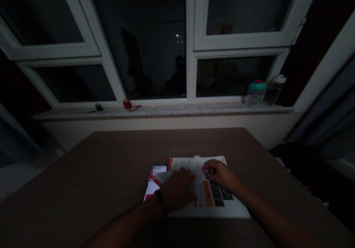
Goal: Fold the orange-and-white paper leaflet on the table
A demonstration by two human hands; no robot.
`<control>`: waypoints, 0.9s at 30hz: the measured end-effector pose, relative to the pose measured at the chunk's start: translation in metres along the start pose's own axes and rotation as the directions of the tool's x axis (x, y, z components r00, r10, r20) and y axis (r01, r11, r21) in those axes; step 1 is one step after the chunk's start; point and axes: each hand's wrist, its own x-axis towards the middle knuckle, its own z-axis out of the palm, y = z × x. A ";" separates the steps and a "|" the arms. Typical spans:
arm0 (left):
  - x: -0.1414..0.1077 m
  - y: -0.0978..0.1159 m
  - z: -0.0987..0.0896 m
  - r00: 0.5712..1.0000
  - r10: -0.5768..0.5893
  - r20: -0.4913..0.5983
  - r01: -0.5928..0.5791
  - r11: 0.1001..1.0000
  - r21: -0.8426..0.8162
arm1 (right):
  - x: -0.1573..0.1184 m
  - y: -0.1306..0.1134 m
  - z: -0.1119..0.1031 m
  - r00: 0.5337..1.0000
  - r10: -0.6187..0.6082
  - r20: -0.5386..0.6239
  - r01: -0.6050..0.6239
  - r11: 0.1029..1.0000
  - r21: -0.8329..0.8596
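A printed booklet with orange and dark picture blocks lies on the brown table. Across its upper middle rests a folded or lifted white sheet. My left hand, with a dark band on the wrist, lies over the sheet and the booklet's left part, fingers spread and pressing down. My right hand is closed, thumb and finger curled together at the sheet's right side. A small pinkish spot shows at those fingertips; what they pinch is too dim to name. Partly under the papers by my left hand is a lit phone.
The brown table reaches to the wall below the window. On the stone sill stand a teal-lidded bottle, a clear bottle, a small red object and a small dark object. The room is dim.
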 end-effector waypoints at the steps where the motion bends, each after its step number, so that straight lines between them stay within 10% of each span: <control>1: 0.000 0.000 0.000 1.000 0.002 0.003 -0.002 1.000 0.001 | 0.001 0.004 -0.001 0.998 0.052 -0.029 -0.052 0.999 -0.012; 7: -0.001 -0.002 0.005 1.000 0.007 -0.030 -0.007 1.000 0.004 | 0.002 0.015 -0.012 0.973 0.183 -0.137 -0.200 0.972 -0.121; 17: -0.001 -0.006 0.008 0.998 0.001 -0.059 -0.002 1.000 -0.012 | -0.001 0.009 -0.011 0.977 0.032 -0.211 -0.082 0.969 -0.232; 27: 0.004 -0.004 0.004 1.000 -0.010 -0.020 0.011 0.998 0.054 | -0.009 -0.017 -0.025 0.941 -0.335 0.056 0.340 0.932 -0.129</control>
